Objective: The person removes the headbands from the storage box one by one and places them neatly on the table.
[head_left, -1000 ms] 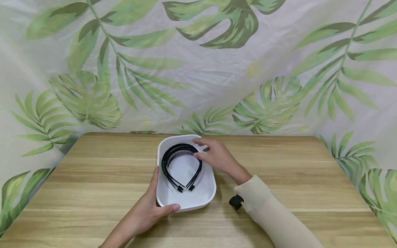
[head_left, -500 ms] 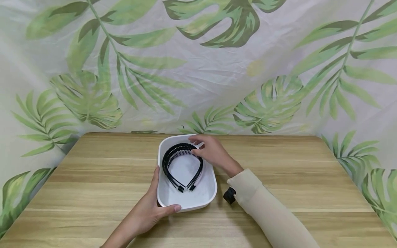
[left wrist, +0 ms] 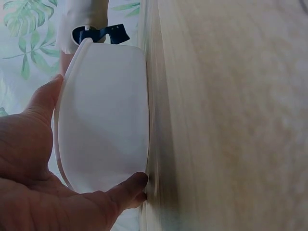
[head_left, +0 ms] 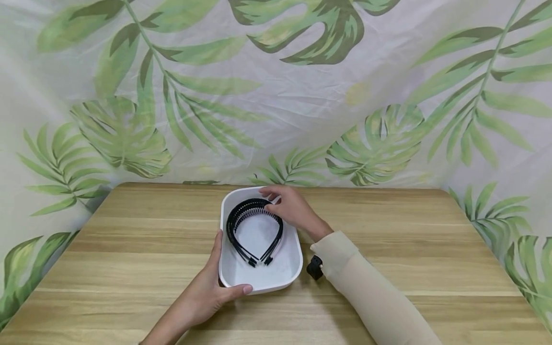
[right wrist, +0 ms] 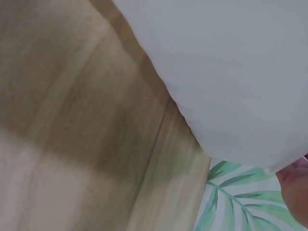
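A white plastic bin (head_left: 276, 278) with rounded corners stands on the table. Inside it lie several black toothed headbands (head_left: 231, 226), nested together with their tips toward me. My left hand (head_left: 202, 292) grips the bin's near left corner, thumb over the front rim and fingers along the left wall. In the left wrist view that bin's outer wall (left wrist: 103, 115) sits between thumb and fingers. My right hand (head_left: 293, 208) reaches over the right rim, its thumb and bent fingers round the far right part of the headbands. The bin wall (right wrist: 231, 86) hides those fingers from the right wrist view.
A wooden-topped table (head_left: 129, 249) carries the bin near its back edge. Behind it hangs a leaf-printed cloth (head_left: 302, 115). A small black device (head_left: 315, 267) is at the right sleeve cuff (head_left: 336, 249).
My right hand has moved slightly left and farther back over the headbands, with its thumb and fingers drawing closer together. The left hand and the bin have barely moved.
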`<state>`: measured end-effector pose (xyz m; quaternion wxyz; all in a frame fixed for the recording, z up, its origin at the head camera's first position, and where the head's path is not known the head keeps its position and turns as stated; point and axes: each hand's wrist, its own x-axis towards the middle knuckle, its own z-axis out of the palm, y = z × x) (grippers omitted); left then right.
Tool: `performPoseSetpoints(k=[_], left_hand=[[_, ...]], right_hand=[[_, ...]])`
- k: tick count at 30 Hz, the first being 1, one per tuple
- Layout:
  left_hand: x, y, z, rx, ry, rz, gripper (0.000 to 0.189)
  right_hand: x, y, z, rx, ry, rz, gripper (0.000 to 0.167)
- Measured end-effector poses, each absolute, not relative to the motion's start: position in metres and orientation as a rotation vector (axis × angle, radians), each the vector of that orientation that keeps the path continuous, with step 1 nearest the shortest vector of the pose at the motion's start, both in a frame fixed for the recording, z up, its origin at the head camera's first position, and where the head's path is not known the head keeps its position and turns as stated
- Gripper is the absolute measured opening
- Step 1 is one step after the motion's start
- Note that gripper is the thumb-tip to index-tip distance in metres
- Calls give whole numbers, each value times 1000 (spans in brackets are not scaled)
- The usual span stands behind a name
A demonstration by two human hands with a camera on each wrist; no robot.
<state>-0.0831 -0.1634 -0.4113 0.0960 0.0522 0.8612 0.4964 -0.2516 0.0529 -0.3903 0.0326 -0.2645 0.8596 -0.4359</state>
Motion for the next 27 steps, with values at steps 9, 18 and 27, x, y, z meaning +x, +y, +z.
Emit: performPoseSetpoints(k=[9, 18, 27], left_hand=[[-83, -164, -411, 158, 2557, 1473, 140], [-83, -164, -409, 159, 2562, 1459, 140], [-84, -164, -410, 140, 2549, 1457, 140]], right_hand=[[-255, 49, -391, -840, 2648, -1324, 40], [-258, 47, -395, -851, 2674, -1303, 38], [-259, 46, -396, -874, 2724, -1260, 36]])
